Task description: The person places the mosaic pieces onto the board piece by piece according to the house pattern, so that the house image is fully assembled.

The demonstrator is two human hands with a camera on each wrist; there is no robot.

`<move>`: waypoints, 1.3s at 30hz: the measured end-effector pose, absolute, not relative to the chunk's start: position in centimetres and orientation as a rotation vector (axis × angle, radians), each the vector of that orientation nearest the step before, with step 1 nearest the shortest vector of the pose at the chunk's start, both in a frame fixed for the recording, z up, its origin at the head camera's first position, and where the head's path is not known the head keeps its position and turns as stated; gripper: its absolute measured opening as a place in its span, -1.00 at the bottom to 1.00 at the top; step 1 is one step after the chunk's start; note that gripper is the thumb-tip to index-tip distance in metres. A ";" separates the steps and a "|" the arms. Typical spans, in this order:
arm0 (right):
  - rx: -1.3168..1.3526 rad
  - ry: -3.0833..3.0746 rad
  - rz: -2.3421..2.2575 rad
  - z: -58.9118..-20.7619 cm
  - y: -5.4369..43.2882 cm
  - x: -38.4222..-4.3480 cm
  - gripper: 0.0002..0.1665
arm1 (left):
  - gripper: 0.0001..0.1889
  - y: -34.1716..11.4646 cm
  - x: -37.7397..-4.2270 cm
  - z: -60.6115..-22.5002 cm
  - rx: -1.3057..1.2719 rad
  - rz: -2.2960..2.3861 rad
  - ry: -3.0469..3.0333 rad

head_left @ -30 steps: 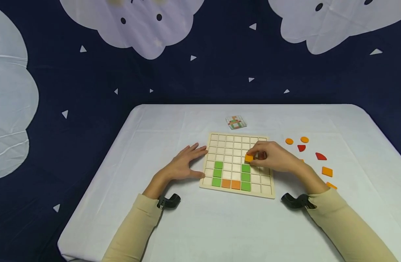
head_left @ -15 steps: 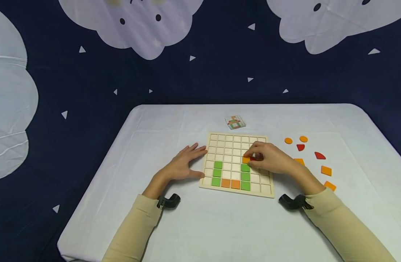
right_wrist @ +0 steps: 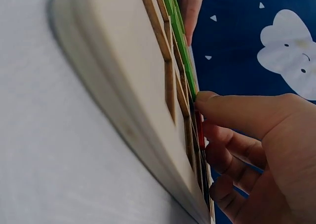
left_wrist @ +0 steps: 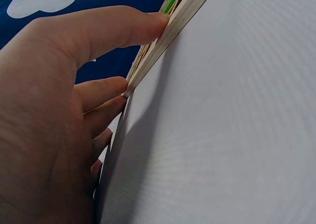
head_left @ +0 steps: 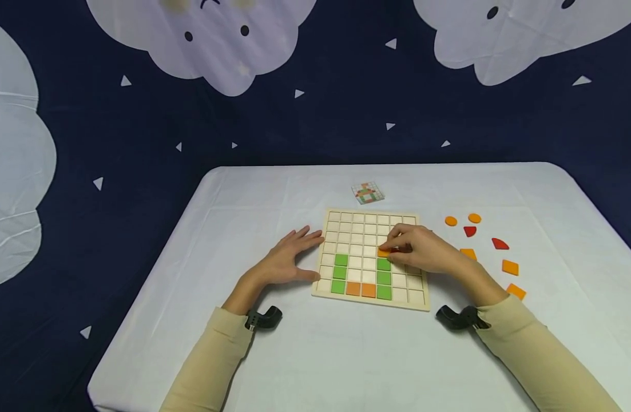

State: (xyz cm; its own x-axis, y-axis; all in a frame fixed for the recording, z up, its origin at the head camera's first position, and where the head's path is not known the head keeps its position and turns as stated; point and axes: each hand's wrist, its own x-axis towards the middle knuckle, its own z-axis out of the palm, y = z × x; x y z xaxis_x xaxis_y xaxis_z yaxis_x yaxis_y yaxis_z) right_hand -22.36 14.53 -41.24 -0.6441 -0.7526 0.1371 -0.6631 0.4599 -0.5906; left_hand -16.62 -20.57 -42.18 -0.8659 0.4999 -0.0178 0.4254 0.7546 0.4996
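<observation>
From here I watch the left hand (head_left: 286,260), fingers spread, touching the board (head_left: 356,250); the right hand (head_left: 423,247) pinches the orange tile (head_left: 383,253), which has just shifted left into line above a green column (head_left: 384,277), so I judge it nearly seated (a red piece (right_wrist: 200,130) shows by those fingers, held or laid I can't tell). White table (head_left: 356,355), then cloud-printed backdrop (head_left: 274,129).

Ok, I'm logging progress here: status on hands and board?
Left hand touching left edge of board. Right hand pinching orange square just beyond right green column. Red piece partly hidden.
</observation>
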 end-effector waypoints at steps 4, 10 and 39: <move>-1.255 2.523 -0.956 -41.2 14.5 -22.4 -0.68 | -0.10 -20.6 -16.6 -42.1 0.742 0.747 2.801; -1.276 2.547 -0.918 -41.0 14.7 -22.4 -0.71 | -0.09 -20.5 -16.6 -42.2 0.739 0.746 2.804; -0.834 2.618 -0.767 -38.0 24.3 -23.7 -0.68 | -0.11 -20.4 -16.5 -42.2 0.741 0.758 2.804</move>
State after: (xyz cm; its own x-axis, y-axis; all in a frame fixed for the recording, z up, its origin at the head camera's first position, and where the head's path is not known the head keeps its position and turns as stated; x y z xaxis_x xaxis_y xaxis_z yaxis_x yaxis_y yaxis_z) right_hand -23.72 24.26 -37.97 -0.7910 -0.6023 -0.1078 -0.4490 0.6910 -0.5665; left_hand -16.53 -20.38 -42.17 -0.8682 0.4962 -0.0101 0.4234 0.7512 0.5064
